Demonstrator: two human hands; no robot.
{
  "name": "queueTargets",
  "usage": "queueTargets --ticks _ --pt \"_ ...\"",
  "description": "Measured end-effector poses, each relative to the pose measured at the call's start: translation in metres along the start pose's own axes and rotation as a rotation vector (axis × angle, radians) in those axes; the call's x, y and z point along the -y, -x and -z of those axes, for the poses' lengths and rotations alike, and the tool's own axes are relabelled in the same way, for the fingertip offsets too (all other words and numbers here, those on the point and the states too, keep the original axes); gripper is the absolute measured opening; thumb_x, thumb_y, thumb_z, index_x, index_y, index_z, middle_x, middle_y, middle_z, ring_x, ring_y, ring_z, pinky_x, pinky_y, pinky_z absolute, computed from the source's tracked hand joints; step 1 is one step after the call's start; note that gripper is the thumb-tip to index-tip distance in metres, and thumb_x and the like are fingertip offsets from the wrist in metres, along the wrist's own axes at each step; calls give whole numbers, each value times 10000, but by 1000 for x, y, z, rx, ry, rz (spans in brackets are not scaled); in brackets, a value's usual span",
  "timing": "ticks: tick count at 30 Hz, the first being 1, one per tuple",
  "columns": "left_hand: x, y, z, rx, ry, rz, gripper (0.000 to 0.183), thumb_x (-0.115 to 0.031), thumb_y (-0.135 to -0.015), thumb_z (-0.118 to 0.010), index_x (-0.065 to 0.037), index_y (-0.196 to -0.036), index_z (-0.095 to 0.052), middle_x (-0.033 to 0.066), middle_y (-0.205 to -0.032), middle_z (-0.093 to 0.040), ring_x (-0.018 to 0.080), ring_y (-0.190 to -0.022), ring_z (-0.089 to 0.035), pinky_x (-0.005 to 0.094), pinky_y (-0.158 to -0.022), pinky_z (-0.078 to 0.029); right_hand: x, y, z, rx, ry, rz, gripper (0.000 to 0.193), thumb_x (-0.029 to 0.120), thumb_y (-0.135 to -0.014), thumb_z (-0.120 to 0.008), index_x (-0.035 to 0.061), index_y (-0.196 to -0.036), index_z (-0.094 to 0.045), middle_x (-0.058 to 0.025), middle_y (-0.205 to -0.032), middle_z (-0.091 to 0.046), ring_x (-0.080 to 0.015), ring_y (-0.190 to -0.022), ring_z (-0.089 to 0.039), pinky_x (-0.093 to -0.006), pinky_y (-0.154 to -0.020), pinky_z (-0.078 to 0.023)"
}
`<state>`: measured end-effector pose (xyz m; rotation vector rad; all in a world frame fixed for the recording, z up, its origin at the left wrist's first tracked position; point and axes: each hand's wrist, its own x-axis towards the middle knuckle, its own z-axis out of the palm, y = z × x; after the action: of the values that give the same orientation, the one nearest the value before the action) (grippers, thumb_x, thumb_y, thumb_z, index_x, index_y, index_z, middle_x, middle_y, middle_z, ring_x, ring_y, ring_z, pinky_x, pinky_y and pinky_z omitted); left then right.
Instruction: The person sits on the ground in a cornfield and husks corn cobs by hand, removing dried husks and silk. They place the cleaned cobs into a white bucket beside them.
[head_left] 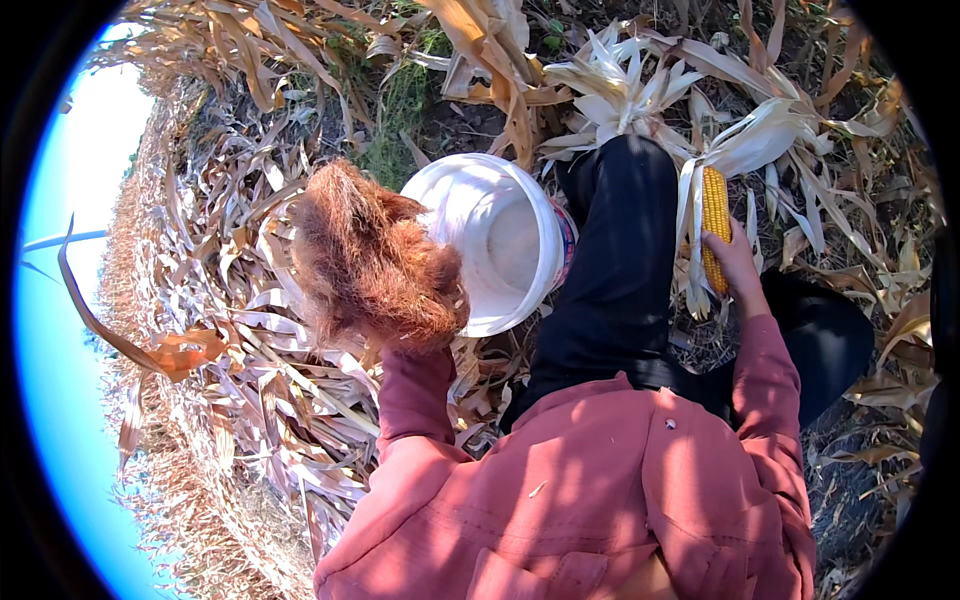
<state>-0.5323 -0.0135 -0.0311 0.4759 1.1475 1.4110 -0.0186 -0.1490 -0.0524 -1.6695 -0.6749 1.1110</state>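
Observation:
A large, tangled bundle of reddish-brown corn silk (385, 265) is at the end of my left sleeve (415, 395). The bundle covers my left hand, which appears closed around it. On the right, my right hand (738, 262) grips a yellow ear of corn (715, 205) near its lower end. Pale husk leaves (755, 140) are peeled away from the ear and spread around its upper end; one strip runs down its left side. Between the silk and my dark trouser leg (620, 260) is a white plastic bucket (555, 225), its inside visible. The silk overlaps the bucket's left rim.
Dry husks and leaves (270, 330) cover the ground to the left. Another opened pale husk (625, 95) lies beyond my knee. Dry corn stalks (495, 65) stand at the far side, near green weeds (390, 160). A curled dry leaf (180, 350) sticks up at far left.

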Motion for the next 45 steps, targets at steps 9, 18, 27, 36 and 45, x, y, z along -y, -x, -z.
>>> queueTargets --ticks 9,18,27,36,45 --pt "4 -10 -5 23 -43 7 499 -4 -816 -597 -46 -1280 -417 112 -1199 -541 226 -1013 -561 335 -851 -472 -6 -1 0 0 -2 -18 468 159 -797 -629 -26 -1192 -459 -97 -990 -582 -150 -842 -576 -278 -740 -472" --pt "5 -21 -2 124 -160 43 523 12 -810 -618 -53 -1285 -407 118 -1194 -542 232 -999 -568 337 -835 -484 -10 -1 2 4 43 -60 471 179 -795 -627 -20 -1188 -461 -94 -983 -579 -151 -834 -572 -280 -740 -469" --pt "50 -52 16 97 -694 154 653 -173 -764 -717 31 -1286 -382 157 -1198 -531 261 -1066 -530 361 -888 -442 -12 -4 -8 16 65 -56 482 185 -793 -631 0 -1201 -451 -96 -942 -579 -156 -757 -577 -289 -658 -482" --pt "51 -29 -18 31 -1055 405 831 -355 -798 -681 -22 -1398 -212 225 -1327 -378 366 -1175 -419 484 -852 -465 -12 -3 1 19 63 -134 446 179 -796 -626 13 -1177 -464 -83 -926 -581 -150 -722 -575 -289 -606 -483" --pt "21 2 -59 152 -1027 100 604 -321 -858 -609 -6 -1317 -376 177 -1219 -510 244 -1077 -525 356 -868 -469 2 4 0 62 18 -52 408 163 -807 -620 -9 -1151 -485 -72 -946 -585 -134 -795 -571 -274 -708 -475"
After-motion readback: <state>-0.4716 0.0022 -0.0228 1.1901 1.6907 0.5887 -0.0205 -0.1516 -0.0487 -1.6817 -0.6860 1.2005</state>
